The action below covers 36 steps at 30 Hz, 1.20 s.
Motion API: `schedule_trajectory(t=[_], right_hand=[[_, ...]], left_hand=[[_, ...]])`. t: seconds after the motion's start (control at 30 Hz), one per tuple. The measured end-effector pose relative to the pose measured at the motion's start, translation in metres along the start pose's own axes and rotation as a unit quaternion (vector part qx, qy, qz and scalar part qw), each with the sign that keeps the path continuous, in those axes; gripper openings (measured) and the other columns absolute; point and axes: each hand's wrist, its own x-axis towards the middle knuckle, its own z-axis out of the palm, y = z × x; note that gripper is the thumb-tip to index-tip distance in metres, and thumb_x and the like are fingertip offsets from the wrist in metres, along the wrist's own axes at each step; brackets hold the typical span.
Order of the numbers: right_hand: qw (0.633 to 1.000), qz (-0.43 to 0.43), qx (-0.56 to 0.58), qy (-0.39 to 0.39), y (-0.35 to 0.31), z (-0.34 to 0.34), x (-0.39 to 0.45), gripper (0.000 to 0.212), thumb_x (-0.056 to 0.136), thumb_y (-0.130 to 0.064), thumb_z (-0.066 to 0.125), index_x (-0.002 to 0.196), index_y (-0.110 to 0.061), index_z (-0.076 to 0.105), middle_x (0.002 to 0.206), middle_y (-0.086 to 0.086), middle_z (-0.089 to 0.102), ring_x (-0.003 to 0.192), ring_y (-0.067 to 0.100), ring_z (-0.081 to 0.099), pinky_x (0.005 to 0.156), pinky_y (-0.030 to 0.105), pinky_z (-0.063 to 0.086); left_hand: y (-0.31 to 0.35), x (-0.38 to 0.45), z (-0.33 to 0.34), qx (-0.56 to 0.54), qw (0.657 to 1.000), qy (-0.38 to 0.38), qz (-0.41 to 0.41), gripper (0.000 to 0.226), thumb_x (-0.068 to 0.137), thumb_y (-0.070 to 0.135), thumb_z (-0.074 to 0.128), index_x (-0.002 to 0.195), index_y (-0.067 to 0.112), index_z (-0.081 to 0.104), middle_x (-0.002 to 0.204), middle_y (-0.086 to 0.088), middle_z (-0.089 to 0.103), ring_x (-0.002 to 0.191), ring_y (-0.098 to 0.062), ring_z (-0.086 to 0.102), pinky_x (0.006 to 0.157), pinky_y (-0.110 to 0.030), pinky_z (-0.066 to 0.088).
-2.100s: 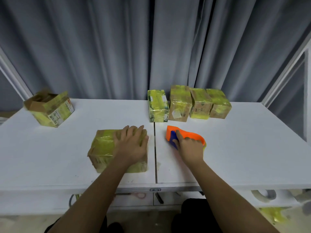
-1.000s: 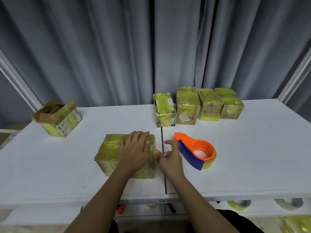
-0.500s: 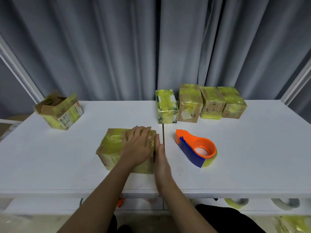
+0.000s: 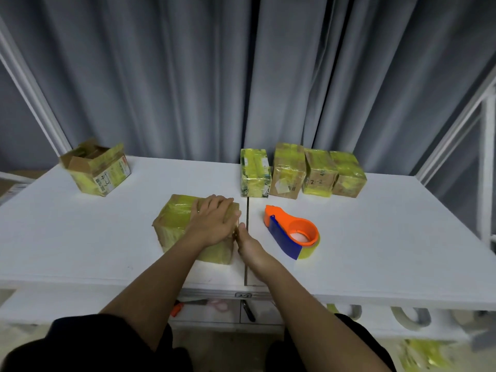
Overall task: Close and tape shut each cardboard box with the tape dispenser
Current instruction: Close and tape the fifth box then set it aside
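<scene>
Pressing down on the closed box [image 4: 185, 226] near the front of the tabletop [image 4: 389, 237], my left hand [image 4: 214, 221] lies flat across its taped top with the fingers straight and spread. My right hand [image 4: 248, 245] sits edge-on against the box's right side, its fingers straight and touching the cardboard; I cannot tell whether they pinch any tape there. The box is wrapped in yellowish tape and lies just left of the seam that splits the tabletop. The tape dispenser [image 4: 292, 232], orange with a blue blade guard and a yellowish roll, rests on the tabletop near my right hand, and neither hand is touching it. Along the back edge I see a row of four taped boxes [image 4: 300, 171] standing side by side, the second marked with a white label and the third with "2-2". Far to the back left an open box [image 4: 96, 167] stands with its flaps up, well apart from the rest. Behind the tabletop hangs a grey curtain [image 4: 188, 76].
</scene>
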Motion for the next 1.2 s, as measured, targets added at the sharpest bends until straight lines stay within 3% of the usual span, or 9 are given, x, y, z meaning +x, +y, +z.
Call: schedule_trajectory(t=[0.13,0.33,0.47,0.57,0.7,0.83,1.0,1.1,1.2], right_hand=[[0.995,-0.052,-0.06,0.064,0.007,-0.029,0.004,0.043,0.104,-0.032,0.03,0.143,-0.017,0.041,0.143,-0.005,0.043,0.135,0.015,0.039,0.114,0.034,0.029],[0.948,-0.124,-0.207,0.206,0.011,-0.071,0.001,0.038,0.093,0.003,0.045,0.127,-0.007,0.058,0.107,0.006,0.065,0.099,0.017,0.058,0.094,0.028,0.045],[0.864,-0.118,-0.422,0.247,0.009,-0.09,0.006,0.035,0.092,-0.014,0.054,0.127,-0.01,0.056,0.124,0.013,0.056,0.113,0.029,0.05,0.09,0.032,0.039],[0.82,-0.063,-0.5,0.272,0.018,-0.089,0.02,0.048,0.091,-0.034,0.059,0.131,-0.011,0.045,0.127,0.011,0.048,0.115,0.028,0.047,0.089,0.034,0.042],[0.781,-0.003,-0.532,0.327,0.031,-0.079,0.032,0.057,0.088,-0.036,0.065,0.13,-0.011,0.036,0.126,0.012,0.043,0.112,0.025,0.05,0.083,0.03,0.046],[0.778,0.018,-0.55,0.303,0.039,-0.08,0.037,0.055,0.094,-0.014,0.05,0.141,-0.013,0.022,0.119,0.013,0.053,0.102,0.029,0.059,0.069,0.034,0.045],[0.811,-0.093,-0.472,0.332,0.035,-0.098,0.015,0.059,0.089,-0.014,0.056,0.142,-0.02,0.033,0.11,0.006,0.065,0.088,0.029,0.062,0.067,0.034,0.046],[0.828,-0.226,-0.373,0.352,0.028,-0.1,-0.002,0.061,0.086,-0.009,0.063,0.141,-0.019,0.041,0.115,0.001,0.065,0.097,0.026,0.06,0.092,0.038,0.038],[0.792,-0.323,-0.378,0.354,0.02,-0.1,-0.012,0.058,0.085,-0.003,0.065,0.137,-0.022,0.046,0.098,-0.01,0.061,0.093,0.008,0.053,0.106,0.031,0.019]], left_hand=[[-0.004,-0.006,-0.008,0.025,0.993,-0.028,0.111,0.096,0.066,0.081,0.01,0.147,0.031,0.025,0.152,0.01,0.026,0.145,-0.011,0.008,0.116,-0.046,-0.007],[0.0,0.001,-0.025,0.105,0.955,-0.082,0.266,0.082,0.081,0.077,0.02,0.151,0.035,0.007,0.158,0.011,0.013,0.139,0.0,-0.021,0.109,-0.04,-0.027],[0.003,-0.013,-0.026,0.224,0.962,-0.021,0.153,0.08,0.088,0.07,0.016,0.151,0.026,-0.005,0.16,0.002,-0.007,0.143,-0.023,-0.021,0.114,-0.052,-0.01],[0.002,-0.027,-0.018,0.164,0.985,-0.056,0.0,0.083,0.092,0.066,0.026,0.151,0.019,-0.009,0.159,-0.008,-0.01,0.146,-0.033,-0.01,0.115,-0.054,0.002],[-0.013,-0.036,-0.006,0.074,0.995,-0.065,0.019,0.087,0.091,0.059,0.04,0.151,0.02,-0.008,0.159,-0.005,-0.014,0.145,-0.026,-0.015,0.117,-0.04,0.012],[-0.021,-0.032,-0.006,0.039,0.994,-0.067,0.081,0.079,0.094,0.05,0.045,0.151,0.028,-0.005,0.159,0.004,-0.015,0.144,-0.019,-0.019,0.117,-0.035,-0.002],[-0.021,-0.019,-0.012,0.093,0.994,-0.03,0.058,0.073,0.092,0.049,0.05,0.149,0.043,0.005,0.156,-0.005,0.003,0.14,-0.028,0.006,0.114,-0.039,0.008],[-0.012,-0.015,-0.02,0.068,0.994,-0.083,0.034,0.089,0.086,0.027,0.06,0.15,0.04,-0.001,0.156,-0.005,-0.002,0.143,-0.027,-0.003,0.115,-0.041,-0.001],[0.001,-0.015,-0.037,-0.05,0.997,-0.065,0.008,0.093,0.081,0.015,0.057,0.151,0.029,-0.002,0.158,-0.003,-0.005,0.145,-0.018,-0.013,0.113,-0.044,-0.017]])
